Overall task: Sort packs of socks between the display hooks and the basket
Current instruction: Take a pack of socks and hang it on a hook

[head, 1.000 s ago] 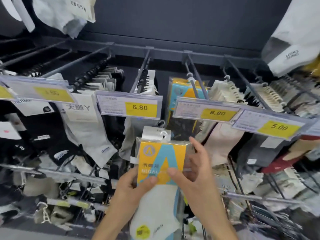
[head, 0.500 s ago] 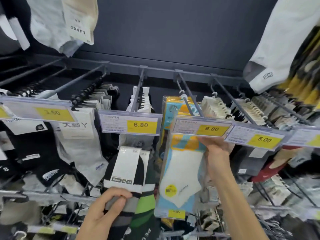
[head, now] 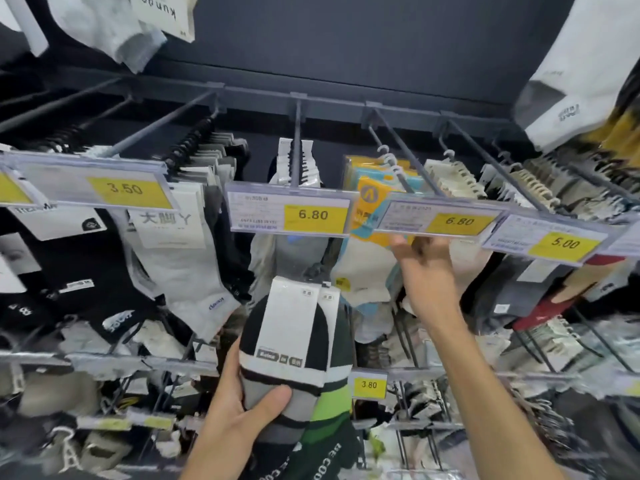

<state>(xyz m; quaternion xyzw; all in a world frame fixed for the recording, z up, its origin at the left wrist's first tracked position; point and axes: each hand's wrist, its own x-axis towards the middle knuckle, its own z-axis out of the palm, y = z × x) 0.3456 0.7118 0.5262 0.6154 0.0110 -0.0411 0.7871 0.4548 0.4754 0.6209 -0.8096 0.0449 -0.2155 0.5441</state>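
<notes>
A dark wall (head: 346, 46) is bearing hooks (head: 398, 141). The left hand (head: 242, 410) is gripping unhung striped packs (head: 291, 327); the right hand (head: 429, 271) is touching the yellow pack (head: 369, 216), grip unclear.

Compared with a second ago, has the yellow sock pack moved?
Yes. The yellow sock pack went up, from below the right 6.80 tag to level with it, partly behind it.

Near sock pack (head: 287, 341): black, white and grey bands, white card. Pack behind it (head: 332, 403): green and black stripes. Far pack (head: 365, 216): yellow with light blue. Price tags (head: 313, 215): yellow blocks on white. Left socks (head: 180, 268): pale grey.
</notes>
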